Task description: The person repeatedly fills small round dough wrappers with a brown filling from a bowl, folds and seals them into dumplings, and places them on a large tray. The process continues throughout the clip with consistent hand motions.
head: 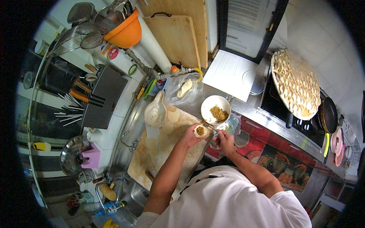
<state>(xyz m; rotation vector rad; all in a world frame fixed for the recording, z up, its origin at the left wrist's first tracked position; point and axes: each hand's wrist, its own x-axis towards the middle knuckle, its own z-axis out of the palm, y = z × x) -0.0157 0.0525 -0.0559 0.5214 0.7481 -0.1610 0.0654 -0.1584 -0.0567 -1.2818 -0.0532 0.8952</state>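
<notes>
A round dough wrapper [196, 134] with brown filling [200, 130] on it lies in my left hand [191, 136], above the floured wooden board [176, 148]. My right hand [224, 140] grips the handle of a thin utensil [211, 126], its tip close to the wrapper. Just beyond both hands stands a white bowl [207, 109], partly filled with the same filling. Several flat dough rounds [167, 128] are spread over the board. At its far left corner sits a bag of flour [155, 112].
On the stove at right, a large round tray [305, 115] bears rows of shaped dumplings [296, 82] beside a black frying pan [330, 114]. A dough piece [184, 88] rests on a plastic bag [172, 95]. A sink [134, 196] lies at lower left, near a rolling pin [149, 175].
</notes>
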